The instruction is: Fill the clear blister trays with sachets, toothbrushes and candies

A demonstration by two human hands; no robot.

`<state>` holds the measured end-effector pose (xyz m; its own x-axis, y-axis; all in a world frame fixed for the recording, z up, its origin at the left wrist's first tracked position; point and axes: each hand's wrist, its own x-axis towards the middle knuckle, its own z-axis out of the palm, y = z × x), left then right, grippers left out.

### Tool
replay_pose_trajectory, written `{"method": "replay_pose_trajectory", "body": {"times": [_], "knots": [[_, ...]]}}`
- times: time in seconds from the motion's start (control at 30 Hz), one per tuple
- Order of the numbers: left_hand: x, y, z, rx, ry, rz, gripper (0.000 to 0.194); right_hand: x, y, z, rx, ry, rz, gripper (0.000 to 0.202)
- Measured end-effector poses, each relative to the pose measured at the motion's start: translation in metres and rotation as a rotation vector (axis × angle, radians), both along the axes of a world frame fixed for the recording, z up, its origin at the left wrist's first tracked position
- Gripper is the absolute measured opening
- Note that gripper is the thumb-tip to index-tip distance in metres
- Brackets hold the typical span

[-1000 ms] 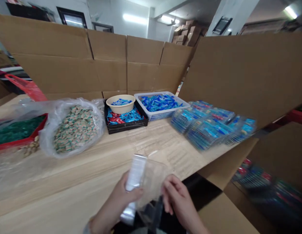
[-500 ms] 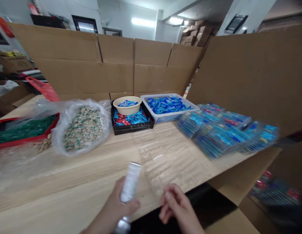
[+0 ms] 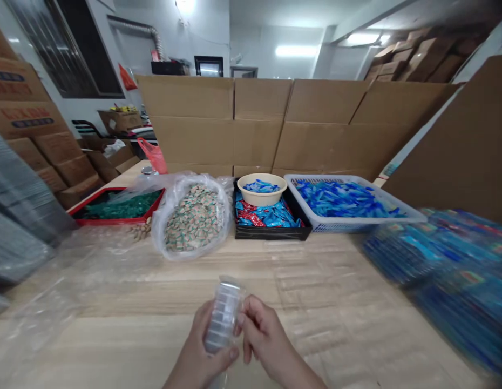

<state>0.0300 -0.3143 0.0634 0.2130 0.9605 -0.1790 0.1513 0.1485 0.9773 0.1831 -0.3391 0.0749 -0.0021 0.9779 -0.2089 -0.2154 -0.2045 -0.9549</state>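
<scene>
My left hand (image 3: 206,346) is wrapped around a slim clear plastic packet (image 3: 224,313), held upright and tilted above the table. Inside it a column of greyish, ridged segments shows; their kind I cannot make out. At the packet's right edge, my right hand (image 3: 263,335) is closed, thumb and forefinger pinched against the wrapper. Thin clear trays (image 3: 324,292) lie flat on the wooden table to the right of my hands.
At the back stand a red tray (image 3: 117,220) of green pieces, a plastic bag (image 3: 162,243) of small packets, a black tray (image 3: 271,233) under a cream bowl (image 3: 262,199), and a white basket (image 3: 356,222) of blue pieces. Filled clear packs (image 3: 449,259) are stacked right.
The view has swung left. My right hand, apart from the packet before, has come up to its right edge. The packet's broad, ridged side now faces me.
</scene>
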Motion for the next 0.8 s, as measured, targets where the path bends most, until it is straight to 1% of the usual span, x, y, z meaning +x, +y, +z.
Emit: {"method": "replay_pose_trajectory", "body": {"times": [0.07, 0.13, 0.17, 0.23, 0.3, 0.33, 0.4, 0.43, 0.47, 0.5, 0.53, 0.57, 0.63, 0.67, 0.73, 0.8], "knots": [[-0.016, 0.008, 0.008, -0.078, 0.062, 0.187, 0.065, 0.010, 0.011, -0.009, -0.016, 0.064, -0.139, 0.034], [-0.028, 0.013, 0.016, -0.191, 0.059, 0.291, 0.061, 0.023, 0.028, -0.024, -0.024, 0.200, -0.327, 0.033], [-0.031, 0.014, 0.018, -0.218, 0.034, 0.304, 0.061, 0.030, 0.038, -0.032, -0.028, 0.270, -0.404, 0.034], [-0.029, 0.012, 0.020, -0.237, -0.038, 0.261, 0.064, 0.040, 0.059, -0.046, -0.063, 0.375, -0.523, 0.032], [-0.022, 0.005, 0.016, -0.257, -0.086, 0.191, 0.064, 0.043, 0.070, -0.053, -0.178, 0.416, -0.586, 0.026], [-0.019, 0.001, 0.013, -0.264, -0.095, 0.165, 0.064, 0.042, 0.068, -0.053, -0.252, 0.412, -0.588, 0.023], [-0.013, -0.008, 0.006, -0.237, -0.085, 0.128, 0.065, 0.033, 0.052, -0.046, -0.354, 0.366, -0.523, 0.021], [-0.010, -0.012, 0.003, -0.208, -0.076, 0.102, 0.065, 0.026, 0.039, -0.040, -0.355, 0.336, -0.458, 0.022], [-0.008, -0.016, 0.000, -0.178, -0.084, 0.054, 0.066, 0.018, 0.023, -0.034, -0.319, 0.305, -0.383, 0.026], [-0.004, -0.020, -0.002, -0.157, -0.113, -0.021, 0.067, 0.008, 0.008, -0.028, -0.254, 0.282, -0.307, 0.029], [0.000, -0.024, -0.003, -0.146, -0.159, -0.120, 0.067, -0.001, -0.006, -0.022, -0.189, 0.279, -0.216, 0.030], [0.004, -0.027, -0.004, -0.143, -0.212, -0.227, 0.065, -0.009, -0.018, -0.018, -0.133, 0.279, -0.154, 0.031], [0.012, -0.031, -0.003, -0.143, -0.299, -0.407, 0.062, -0.019, -0.032, -0.013, -0.056, 0.324, -0.064, 0.032], [0.014, -0.033, -0.002, -0.144, -0.314, -0.464, 0.061, -0.021, -0.036, -0.011, -0.038, 0.355, -0.041, 0.032], [0.017, -0.036, 0.000, -0.138, -0.310, -0.509, 0.061, -0.021, -0.039, -0.009, -0.029, 0.404, -0.010, 0.032], [0.016, -0.038, 0.002, -0.137, -0.330, -0.488, 0.068, -0.017, -0.041, -0.004, -0.032, 0.359, -0.010, 0.032]]}}
